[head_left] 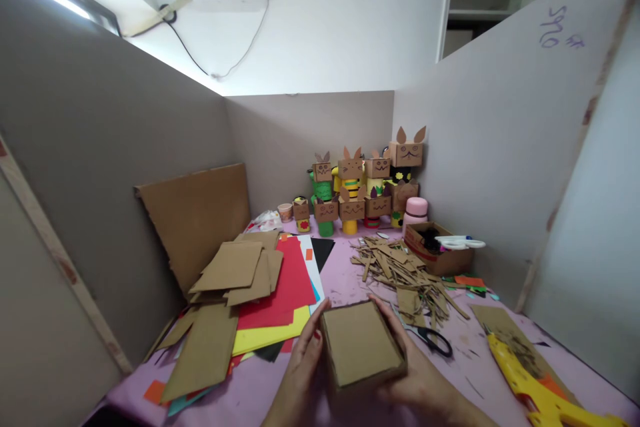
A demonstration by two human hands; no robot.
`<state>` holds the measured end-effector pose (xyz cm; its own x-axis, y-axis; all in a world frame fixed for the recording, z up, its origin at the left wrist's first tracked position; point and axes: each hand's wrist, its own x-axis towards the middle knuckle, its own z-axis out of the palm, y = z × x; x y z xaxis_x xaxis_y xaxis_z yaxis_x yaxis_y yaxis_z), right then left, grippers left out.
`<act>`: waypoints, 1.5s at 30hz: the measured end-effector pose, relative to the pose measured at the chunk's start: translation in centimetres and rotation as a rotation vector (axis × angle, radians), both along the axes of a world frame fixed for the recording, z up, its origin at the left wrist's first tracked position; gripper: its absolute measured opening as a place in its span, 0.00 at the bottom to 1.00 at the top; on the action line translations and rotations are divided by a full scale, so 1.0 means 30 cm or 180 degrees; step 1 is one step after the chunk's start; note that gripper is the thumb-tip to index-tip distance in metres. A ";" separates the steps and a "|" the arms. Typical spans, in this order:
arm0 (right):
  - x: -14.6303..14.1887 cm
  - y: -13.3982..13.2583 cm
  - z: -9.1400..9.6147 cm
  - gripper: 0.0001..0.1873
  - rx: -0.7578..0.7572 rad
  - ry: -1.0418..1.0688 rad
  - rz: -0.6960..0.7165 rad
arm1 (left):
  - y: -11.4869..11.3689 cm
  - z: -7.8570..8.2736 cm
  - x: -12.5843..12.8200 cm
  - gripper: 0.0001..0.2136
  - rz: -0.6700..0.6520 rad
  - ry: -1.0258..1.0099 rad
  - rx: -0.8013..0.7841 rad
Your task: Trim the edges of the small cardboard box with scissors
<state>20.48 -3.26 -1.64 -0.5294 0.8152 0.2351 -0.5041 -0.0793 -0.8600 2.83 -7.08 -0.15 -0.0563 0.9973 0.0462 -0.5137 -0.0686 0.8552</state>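
A brown cardboard box [363,343] is held between my two hands low in the middle of the view, its square top facing up. My left hand [306,353] presses against its left side, thumb along the edge. Round the right side and near corner goes my right hand [413,373]; some of its fingers are hidden by the box. Just right of the box lie scissors [434,341] with black handles, partly behind my right hand. A yellow hot glue gun [530,387] rests on a cardboard piece at the lower right.
Cardboard sheets [233,267] and coloured paper [280,283] are piled on the left. Cardboard strips [395,263] lie heaped right of centre, before a small open box [450,257]. Cardboard animal figures [351,208] and a pink bottle [416,210] stand behind. Grey partitions [310,140] enclose the table.
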 end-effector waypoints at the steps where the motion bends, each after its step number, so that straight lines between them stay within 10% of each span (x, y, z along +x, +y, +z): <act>1: 0.004 0.007 -0.012 0.64 0.0124 -0.0168 -0.0053 | 0.000 -0.004 -0.001 0.29 0.0021 0.0082 0.0044; 11: 0.007 -0.007 -0.026 0.61 0.0831 -0.0682 -0.0481 | 0.008 -0.006 -0.020 0.38 -0.0171 0.0471 -0.0015; 18: -0.049 -0.035 -0.021 0.61 -0.0036 0.0005 -0.0374 | -0.012 0.002 0.027 0.37 0.0316 0.0355 0.0151; 26: -0.064 -0.066 -0.032 0.38 0.0147 -0.0589 -0.1494 | -0.030 -0.014 0.060 0.32 0.0603 0.0836 0.0372; 38: -0.114 -0.087 -0.126 0.38 0.0219 -0.0739 -0.2214 | -0.014 -0.157 0.083 0.28 0.1020 0.0561 0.0566; 45: -0.139 -0.090 -0.117 0.31 0.0351 -0.0645 -0.2549 | -0.015 -0.152 0.098 0.25 0.1167 0.0374 0.0451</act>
<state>16.32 -5.97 -5.15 0.1600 0.9410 0.2981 -0.2068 0.3272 -0.9220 5.77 -7.53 -4.70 -0.3929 0.8955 0.2092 -0.3325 -0.3504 0.8756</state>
